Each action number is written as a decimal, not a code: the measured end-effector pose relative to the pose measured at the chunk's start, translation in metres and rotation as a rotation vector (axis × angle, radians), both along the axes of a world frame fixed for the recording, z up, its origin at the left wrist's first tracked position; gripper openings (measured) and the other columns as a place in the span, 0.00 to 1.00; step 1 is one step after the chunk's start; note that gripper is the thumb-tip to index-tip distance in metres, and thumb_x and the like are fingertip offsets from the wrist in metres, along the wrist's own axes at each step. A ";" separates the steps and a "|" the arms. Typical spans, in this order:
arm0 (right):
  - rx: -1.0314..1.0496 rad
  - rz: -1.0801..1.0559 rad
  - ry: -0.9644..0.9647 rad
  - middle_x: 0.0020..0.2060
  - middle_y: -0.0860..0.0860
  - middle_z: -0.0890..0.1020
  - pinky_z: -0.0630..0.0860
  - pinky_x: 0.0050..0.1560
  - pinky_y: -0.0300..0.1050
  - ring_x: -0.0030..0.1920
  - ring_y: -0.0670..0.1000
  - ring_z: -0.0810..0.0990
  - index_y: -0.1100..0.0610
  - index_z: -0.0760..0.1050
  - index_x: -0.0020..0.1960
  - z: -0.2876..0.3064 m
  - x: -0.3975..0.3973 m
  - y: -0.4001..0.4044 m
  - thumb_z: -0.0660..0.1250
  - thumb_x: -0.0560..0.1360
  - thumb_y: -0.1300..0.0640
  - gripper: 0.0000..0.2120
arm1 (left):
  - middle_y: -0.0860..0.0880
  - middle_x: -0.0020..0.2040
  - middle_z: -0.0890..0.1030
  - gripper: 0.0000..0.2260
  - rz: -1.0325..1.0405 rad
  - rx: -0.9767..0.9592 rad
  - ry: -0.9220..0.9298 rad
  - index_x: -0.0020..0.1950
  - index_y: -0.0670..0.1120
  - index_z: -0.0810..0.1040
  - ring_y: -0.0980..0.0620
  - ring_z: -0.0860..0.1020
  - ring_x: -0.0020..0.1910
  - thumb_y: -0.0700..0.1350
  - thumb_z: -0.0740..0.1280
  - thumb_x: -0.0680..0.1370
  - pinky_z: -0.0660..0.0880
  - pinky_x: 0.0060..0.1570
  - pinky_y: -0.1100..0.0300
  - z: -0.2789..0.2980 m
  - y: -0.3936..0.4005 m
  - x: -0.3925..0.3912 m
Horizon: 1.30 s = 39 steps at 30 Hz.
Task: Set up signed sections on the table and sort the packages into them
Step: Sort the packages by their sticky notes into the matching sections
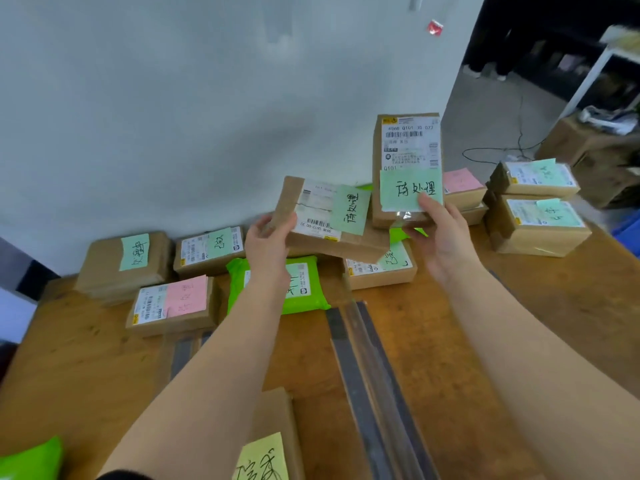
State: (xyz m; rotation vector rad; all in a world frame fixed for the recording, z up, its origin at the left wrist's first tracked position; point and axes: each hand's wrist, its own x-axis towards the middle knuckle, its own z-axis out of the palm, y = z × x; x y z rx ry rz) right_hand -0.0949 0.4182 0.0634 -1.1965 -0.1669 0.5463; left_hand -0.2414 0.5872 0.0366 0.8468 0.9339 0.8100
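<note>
While aloft, packages (332,216) in hands (268,244).

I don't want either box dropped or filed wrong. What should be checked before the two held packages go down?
1. Left hand grips the tilted brown package: ok, fingers curl round its left end.
2. Right hand holds the upright brown package: ok, thumb presses on its green note.
3. Notes match: ok, the note on the tilted package looks to carry the same writing.
4. Notes stuck firmly: cannot tell.
5. Target section for this label: cannot tell; no section sign for it is readable.
6. Bare space on the table to set them down: ok, at the right.
</note>
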 end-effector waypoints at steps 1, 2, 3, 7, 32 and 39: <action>0.012 0.011 0.000 0.45 0.47 0.85 0.78 0.42 0.41 0.51 0.49 0.82 0.53 0.75 0.52 0.006 -0.004 -0.003 0.68 0.73 0.57 0.08 | 0.48 0.56 0.79 0.19 0.007 0.016 -0.015 0.59 0.47 0.72 0.51 0.77 0.55 0.40 0.73 0.70 0.73 0.53 0.58 0.007 0.000 -0.005; 0.019 0.026 -0.005 0.45 0.48 0.85 0.78 0.43 0.41 0.51 0.49 0.82 0.53 0.75 0.53 0.013 -0.009 -0.008 0.68 0.73 0.57 0.09 | 0.47 0.57 0.79 0.20 0.014 0.025 -0.030 0.60 0.47 0.71 0.51 0.77 0.55 0.40 0.73 0.70 0.73 0.54 0.57 0.014 -0.001 -0.011; 0.025 0.042 -0.011 0.46 0.48 0.85 0.78 0.45 0.42 0.52 0.49 0.82 0.53 0.75 0.53 0.019 -0.014 -0.013 0.68 0.73 0.57 0.09 | 0.46 0.57 0.78 0.20 0.019 0.032 -0.045 0.60 0.47 0.71 0.51 0.78 0.55 0.40 0.72 0.70 0.73 0.54 0.58 0.020 -0.002 -0.018; 0.059 0.080 0.014 0.48 0.51 0.85 0.78 0.46 0.45 0.53 0.51 0.82 0.55 0.75 0.55 0.042 -0.032 -0.041 0.67 0.73 0.58 0.11 | 0.46 0.53 0.80 0.20 0.032 0.057 -0.145 0.61 0.45 0.71 0.56 0.81 0.45 0.39 0.71 0.71 0.77 0.40 0.63 0.041 -0.016 -0.050; -0.018 0.372 -0.075 0.51 0.53 0.84 0.78 0.46 0.47 0.52 0.53 0.82 0.51 0.71 0.66 0.014 -0.232 -0.238 0.74 0.61 0.51 0.33 | 0.47 0.44 0.84 0.11 0.037 0.443 -0.074 0.41 0.53 0.82 0.43 0.81 0.46 0.48 0.76 0.61 0.78 0.46 0.49 0.069 -0.209 -0.257; -0.045 0.296 -0.083 0.48 0.50 0.85 0.80 0.39 0.41 0.48 0.50 0.84 0.49 0.72 0.64 0.017 -0.293 -0.276 0.74 0.60 0.53 0.32 | 0.49 0.43 0.83 0.09 -0.026 0.467 -0.032 0.42 0.53 0.82 0.50 0.82 0.42 0.47 0.75 0.63 0.78 0.40 0.56 0.066 -0.235 -0.302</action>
